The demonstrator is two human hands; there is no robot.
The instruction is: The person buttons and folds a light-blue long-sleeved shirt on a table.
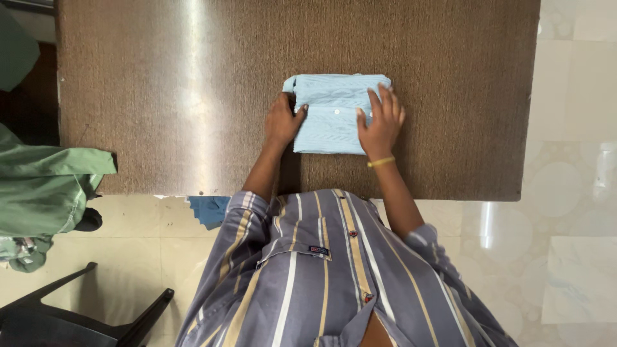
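Observation:
A light blue shirt (331,103), folded into a small rectangle with its button placket showing, lies on the brown table (160,96). My left hand (283,121) rests against the fold's left edge, fingertips on the cloth. My right hand (380,119) lies flat on the right part of the fold, fingers spread; a yellow band circles its wrist. Both hands press on the shirt rather than grip it.
Green cloth (45,183) hangs over the table's left corner. A black chair (64,318) stands at the lower left on the pale tiled floor. A blue piece of fabric (209,209) shows just under the table's near edge.

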